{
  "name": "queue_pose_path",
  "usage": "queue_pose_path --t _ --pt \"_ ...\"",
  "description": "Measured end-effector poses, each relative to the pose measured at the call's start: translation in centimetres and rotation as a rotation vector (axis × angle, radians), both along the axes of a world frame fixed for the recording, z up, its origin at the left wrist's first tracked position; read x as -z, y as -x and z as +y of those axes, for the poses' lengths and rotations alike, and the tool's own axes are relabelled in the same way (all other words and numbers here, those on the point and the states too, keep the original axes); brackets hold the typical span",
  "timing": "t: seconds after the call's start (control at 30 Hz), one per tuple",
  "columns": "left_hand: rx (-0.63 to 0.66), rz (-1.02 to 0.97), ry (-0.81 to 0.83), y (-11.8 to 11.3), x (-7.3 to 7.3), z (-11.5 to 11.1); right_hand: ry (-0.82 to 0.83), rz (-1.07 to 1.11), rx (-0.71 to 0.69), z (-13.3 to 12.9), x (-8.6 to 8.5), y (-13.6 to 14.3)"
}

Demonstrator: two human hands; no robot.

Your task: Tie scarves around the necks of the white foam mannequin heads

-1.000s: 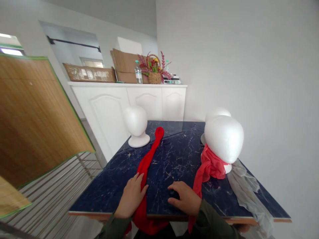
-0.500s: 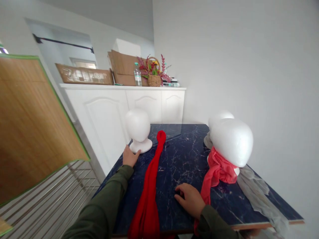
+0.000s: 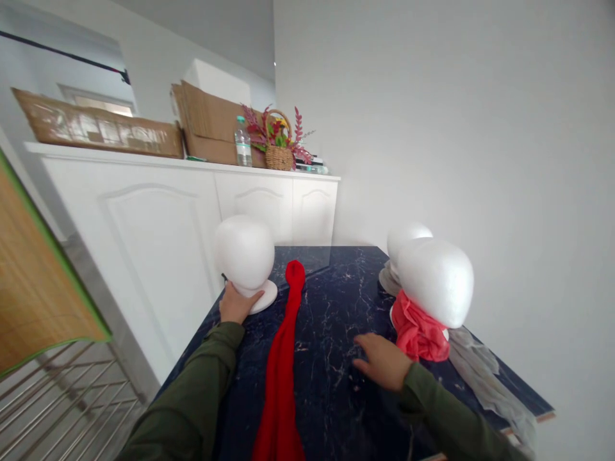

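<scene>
At the left, a white foam mannequin head (image 3: 246, 251) stands on its round base, slightly tilted. My left hand (image 3: 236, 302) is wrapped round its neck, thumb in front; the far fingers are hidden behind it. A long red scarf (image 3: 281, 371) lies lengthwise down the table, its far end bunched in a knob. My right hand (image 3: 382, 360) is over the table right of this scarf, empty, with thumb and fingers apart. Beside it, another foam head (image 3: 437, 278) wears a coral-pink scarf (image 3: 420, 330) round its neck.
A third foam head (image 3: 406, 238) stands behind at the right, and a sheer grey scarf (image 3: 485, 371) trails to the near right edge of the dark marbled table (image 3: 336, 307). A white cabinet (image 3: 158, 224) carries boxes, a bottle and a flower basket (image 3: 278, 157). A metal rack (image 3: 86, 397) stands left.
My left hand has closed round the left foam head's neck, and that head sits a little nearer. My right hand has moved forward and right, nearer the pink-scarfed head. The view has turned right.
</scene>
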State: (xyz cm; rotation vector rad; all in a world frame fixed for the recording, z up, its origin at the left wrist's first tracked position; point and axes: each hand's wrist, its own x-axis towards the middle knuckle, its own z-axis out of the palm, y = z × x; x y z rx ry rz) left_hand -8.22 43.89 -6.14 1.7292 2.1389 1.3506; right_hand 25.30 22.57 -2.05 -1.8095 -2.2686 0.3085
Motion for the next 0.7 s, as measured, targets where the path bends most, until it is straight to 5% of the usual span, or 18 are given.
queue_pose_path --t 0.07,0.17,0.27,0.37,0.5,0.7 --pt "0.023 -0.015 0.008 0.1 -0.1 0.0 -0.1 0.149 -0.114 1.6 -0.3 6.0" --pt "0.033 -0.038 0.02 0.1 -0.4 -0.3 0.036 0.179 -0.208 3.5 1.2 13.7" --pt "0.0 -0.047 0.035 0.1 -0.8 -1.3 0.067 0.144 -0.103 4.4 3.2 16.7" --pt "-0.028 -0.052 0.065 0.0 -1.5 -2.7 0.008 0.269 0.048 4.9 4.4 14.4" --pt "0.034 -0.074 0.036 -1.0 -2.4 -5.6 -0.024 0.429 0.224 5.6 4.4 6.5" --pt "0.45 -0.072 0.005 -5.1 -1.2 -14.0 0.064 0.805 0.458 5.1 4.3 -3.4"
